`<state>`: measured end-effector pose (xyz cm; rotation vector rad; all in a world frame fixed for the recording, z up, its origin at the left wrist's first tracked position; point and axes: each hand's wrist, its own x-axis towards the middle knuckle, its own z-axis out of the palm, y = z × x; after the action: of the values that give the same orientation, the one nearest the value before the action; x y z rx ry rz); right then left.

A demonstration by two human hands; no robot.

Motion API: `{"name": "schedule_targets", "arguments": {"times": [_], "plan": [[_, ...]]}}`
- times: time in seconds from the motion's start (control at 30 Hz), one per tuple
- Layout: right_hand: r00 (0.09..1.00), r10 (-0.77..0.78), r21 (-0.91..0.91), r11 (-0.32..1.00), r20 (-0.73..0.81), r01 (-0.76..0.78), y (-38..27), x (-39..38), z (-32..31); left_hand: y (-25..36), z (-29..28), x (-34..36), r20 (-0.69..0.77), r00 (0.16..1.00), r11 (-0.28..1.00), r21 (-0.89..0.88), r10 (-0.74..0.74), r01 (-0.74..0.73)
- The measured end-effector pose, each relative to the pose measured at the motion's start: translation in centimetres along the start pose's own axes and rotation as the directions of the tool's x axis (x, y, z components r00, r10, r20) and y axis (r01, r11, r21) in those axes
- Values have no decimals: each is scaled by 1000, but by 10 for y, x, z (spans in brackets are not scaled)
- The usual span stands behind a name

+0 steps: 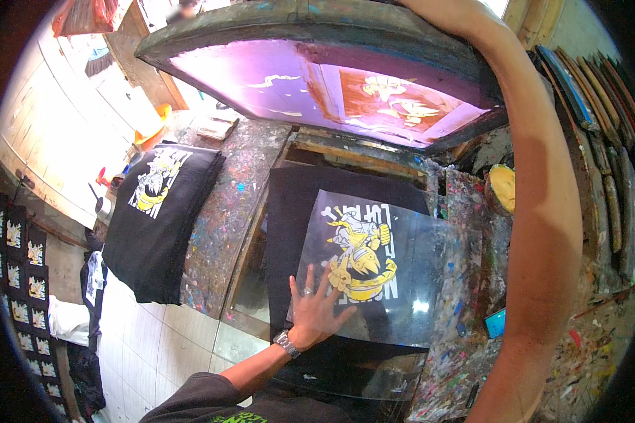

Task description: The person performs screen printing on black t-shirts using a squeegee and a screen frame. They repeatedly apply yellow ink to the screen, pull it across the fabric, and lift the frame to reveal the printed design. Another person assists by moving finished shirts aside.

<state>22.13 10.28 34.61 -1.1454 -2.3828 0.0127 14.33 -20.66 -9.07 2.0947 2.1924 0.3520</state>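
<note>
My left hand [319, 307], with a watch on its wrist, lies with fingers spread on the lower left of a clear plastic sheet [420, 282]. Under that sheet is a piece of black fabric [286, 201]; a white and yellow cartoon print [363, 261] shows at its middle. Beyond it a screen-printing frame [240, 29] stands tilted up, its purple mesh toward me. My right arm reaches up along the right side, and my right hand [441, 10] grips the frame's top edge. The picture's upper edge cuts off part of that hand.
Left of the board lies a stack of printed black fabric [152, 233]. A round container with yellow ink [501, 189] and a phone [496, 323] sit on the paint-spotted table [466, 359] at right. Several screen frames [603, 162] lean at far right. Printed pieces [17, 282] hang at far left.
</note>
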Motion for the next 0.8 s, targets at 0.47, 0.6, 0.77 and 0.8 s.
{"name": "schedule_targets", "arguments": {"times": [0.47, 0.6, 0.77, 0.8], "plan": [[991, -125, 27, 992, -40, 126, 21, 19, 8, -4, -6, 3, 54, 998, 999, -29, 37, -36], [980, -191, 15, 981, -58, 193, 19, 25, 9, -14, 0, 0, -15, 999, 998, -26, 52, -52], [985, -169, -109, 980, -37, 165, 22, 13, -14, -80, -51, 11, 23, 993, 992, 45, 114, -115], [982, -186, -71, 981, -42, 183, 17, 19, -2, -97, -55, -2, 76, 990, 991, 43, 121, -125]]}}
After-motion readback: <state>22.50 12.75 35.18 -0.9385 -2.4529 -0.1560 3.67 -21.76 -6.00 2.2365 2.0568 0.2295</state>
